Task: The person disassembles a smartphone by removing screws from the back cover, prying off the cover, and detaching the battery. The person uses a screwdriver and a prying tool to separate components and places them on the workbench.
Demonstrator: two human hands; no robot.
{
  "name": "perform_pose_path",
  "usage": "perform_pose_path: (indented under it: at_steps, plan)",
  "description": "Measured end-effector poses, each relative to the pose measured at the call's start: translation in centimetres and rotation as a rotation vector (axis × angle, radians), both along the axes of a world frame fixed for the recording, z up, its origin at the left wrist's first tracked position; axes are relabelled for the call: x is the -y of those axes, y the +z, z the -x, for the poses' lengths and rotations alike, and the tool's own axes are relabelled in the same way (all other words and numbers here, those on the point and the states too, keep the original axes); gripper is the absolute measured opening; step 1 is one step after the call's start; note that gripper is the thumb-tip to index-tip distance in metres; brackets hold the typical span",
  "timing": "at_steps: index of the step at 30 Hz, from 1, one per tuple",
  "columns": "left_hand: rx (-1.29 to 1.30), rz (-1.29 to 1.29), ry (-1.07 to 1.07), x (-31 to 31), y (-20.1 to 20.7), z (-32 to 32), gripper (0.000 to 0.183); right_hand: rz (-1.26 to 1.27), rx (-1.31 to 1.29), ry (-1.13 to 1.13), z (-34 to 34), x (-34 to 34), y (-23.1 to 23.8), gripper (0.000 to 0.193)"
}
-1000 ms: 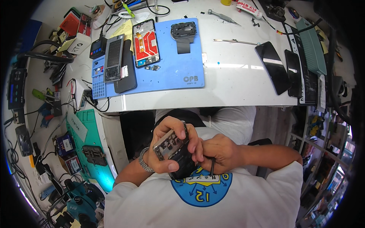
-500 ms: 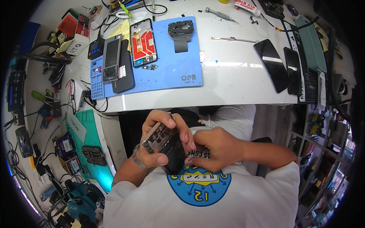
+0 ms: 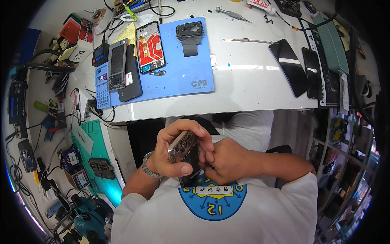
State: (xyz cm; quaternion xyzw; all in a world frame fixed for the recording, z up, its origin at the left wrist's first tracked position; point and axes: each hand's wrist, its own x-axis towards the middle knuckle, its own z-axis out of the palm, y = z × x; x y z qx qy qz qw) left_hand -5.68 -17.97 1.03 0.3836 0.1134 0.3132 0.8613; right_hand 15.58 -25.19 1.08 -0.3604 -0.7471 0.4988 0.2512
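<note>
My left hand (image 3: pixel 164 156) wraps round an opened smartphone (image 3: pixel 183 148) with its back off and inner parts showing. The phone is tilted on edge in front of my shirt, its dark battery side turned toward my right hand. Curled fingers of my right hand (image 3: pixel 230 159) press close to the phone's lower right edge. Whatever they pinch is hidden behind the knuckles.
A blue mat (image 3: pixel 178 81) on the white table bears a phone frame with red film (image 3: pixel 151 48) and a dark camera-like part (image 3: pixel 190 31). A screwdriver (image 3: pixel 232 14), a thin metal tool (image 3: pixel 245 40) and dark phones (image 3: pixel 289 67) lie farther right. A teal microscope (image 3: pixel 87 217) stands lower left.
The phone has turned more edge-on and shifted slightly right in my left hand. My right fingers have curled in closer to it; the thin tip seen between them before is now hidden.
</note>
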Motion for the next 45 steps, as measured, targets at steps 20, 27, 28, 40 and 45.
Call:
perform_pose_path:
  at_steps: [20, 27, 28, 40, 45]
  plan:
    - [-0.236, -0.280, 0.120, 1.2, 1.4, -0.9, 0.085, -0.101, -0.026, -0.135, -0.5, 0.5, -1.0, 0.021]
    - [-0.373, -0.027, 0.143, 3.0, 3.2, -1.0, 0.077, -0.103, -0.272, -0.130, -0.6, 1.6, -1.9, 0.014]
    - [-0.358, -0.030, 0.132, 2.9, 3.3, -1.2, 0.074, -0.105, -0.279, -0.141, -0.9, 1.7, -1.9, 0.013]
    - [-0.218, 0.058, 0.067, 3.0, 3.1, -1.0, 0.070, -0.118, -0.378, -0.193, -1.2, 2.7, -1.9, 0.013]
    - [-0.204, 0.055, 0.064, 3.1, 3.3, -1.2, 0.070, -0.144, -0.362, -0.180, -1.5, 2.7, -1.5, 0.009]
